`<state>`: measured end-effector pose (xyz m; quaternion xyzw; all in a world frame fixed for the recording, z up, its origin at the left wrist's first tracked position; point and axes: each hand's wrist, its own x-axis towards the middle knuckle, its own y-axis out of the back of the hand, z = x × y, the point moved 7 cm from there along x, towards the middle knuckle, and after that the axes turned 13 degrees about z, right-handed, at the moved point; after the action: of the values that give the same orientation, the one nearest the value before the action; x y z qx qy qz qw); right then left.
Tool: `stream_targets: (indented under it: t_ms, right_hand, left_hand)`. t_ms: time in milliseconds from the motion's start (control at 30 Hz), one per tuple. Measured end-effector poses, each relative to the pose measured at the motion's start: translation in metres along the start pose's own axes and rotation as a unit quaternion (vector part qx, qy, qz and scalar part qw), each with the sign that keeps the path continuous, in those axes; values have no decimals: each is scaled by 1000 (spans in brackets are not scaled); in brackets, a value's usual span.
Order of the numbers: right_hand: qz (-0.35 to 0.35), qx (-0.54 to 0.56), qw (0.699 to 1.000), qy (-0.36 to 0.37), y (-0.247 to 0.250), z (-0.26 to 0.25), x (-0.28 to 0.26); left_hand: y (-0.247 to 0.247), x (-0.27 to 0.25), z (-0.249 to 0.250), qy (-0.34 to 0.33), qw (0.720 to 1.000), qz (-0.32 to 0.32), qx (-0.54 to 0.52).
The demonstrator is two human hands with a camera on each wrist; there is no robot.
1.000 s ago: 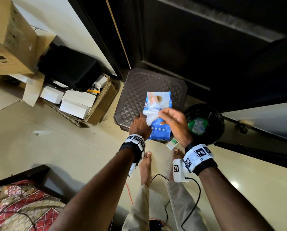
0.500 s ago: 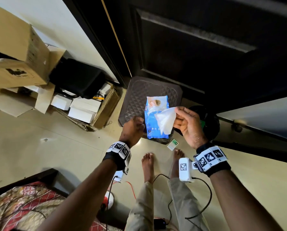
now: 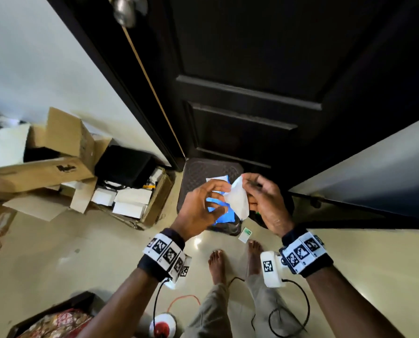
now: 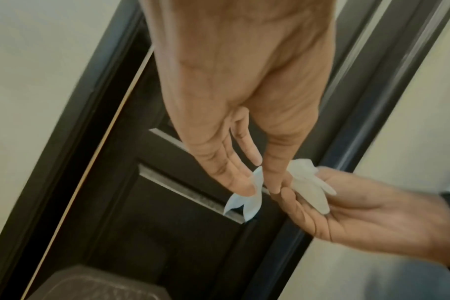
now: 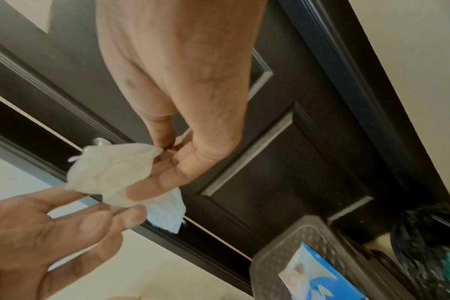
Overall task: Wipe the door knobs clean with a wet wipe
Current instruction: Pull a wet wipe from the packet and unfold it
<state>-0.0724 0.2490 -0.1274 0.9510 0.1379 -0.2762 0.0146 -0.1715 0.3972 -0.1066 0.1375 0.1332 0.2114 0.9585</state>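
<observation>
- wet wipe [image 3: 237, 200]: white, crumpled and partly unfolded; i see it up in the air between my two hands, above the stool and in front of the lower door panel.
- right hand [image 3: 268, 203]: holds the wet wipe; in the right wrist view the thumb pins one corner against the palm side of the fingers [image 5: 152, 186], which lie fairly straight under the sheet.
- left hand [image 3: 201, 211]: at the wet wipe's left edge; in the left wrist view a fingertip and thumb pinch a small flap of it [image 4: 247, 194], a narrow grip, the other fingers straight.
- door knob [image 3: 128, 8]: silvery and blurred, on the door's edge well above the wet wipe, at the top of the head view; neither hand touches it.
- door [image 3: 252, 69]: dark, panelled, standing behind the wet wipe.
- stool [image 3: 198, 176]: dark, with a quilted top, on the floor against the door's foot, below the wet wipe.
- wipes pack [image 5: 311, 282]: blue and white, lying flat on the stool, under the hands.
- black bag [image 5: 424, 243]: dark, crinkled, just right of the stool; something green shows in it.
- cardboard boxes [image 3: 57, 162]: open, with white cartons beside them, well left of the stool along the wall.
- bare feet [image 3: 218, 264]: on the pale tiled floor, on the near side of the stool.
</observation>
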Motion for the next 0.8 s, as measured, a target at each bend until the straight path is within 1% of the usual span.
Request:
stream_targets:
  t_ms: [100,233,300,400,500,567,667,733,767,800]
  right_hand:
    - [14,-14,1000,25,13,-38,-34]
    - [35,-17,998,43,38,-76,-76]
    - [60,-17,996,61,57,-93,-96]
    - [107,-17,989,96,87,-112,-122]
    - [147,-21,981,124,122,-125,-151]
    - [144,-51,979,133,141,-127,-161]
    - [132,-70,979,137,171,-129,-180]
    - [124,-55,979,153,186,-131,-194]
    - [122,-47,978,161,197,-132,-202]
    - [118,-32,982,142,206,-128,-207]
  left_hand:
    - [7,-19,55,-60,997,20,42]
    - [11,-41,115,-106,993,45,25]
    - [7,-52,145,-134,989,43,32]
    - [-9,-67,182,-173,984,17,42]
    - [-32,-79,210,-206,977,-29,51]
    - [-46,-82,221,-208,976,-61,35]
    - [-78,-85,235,-157,983,-88,-23]
    - [-99,-87,245,-132,986,-97,-17]
    - [-113,-89,252,-138,985,-101,2]
    - [-123,-92,261,-154,983,-101,20]
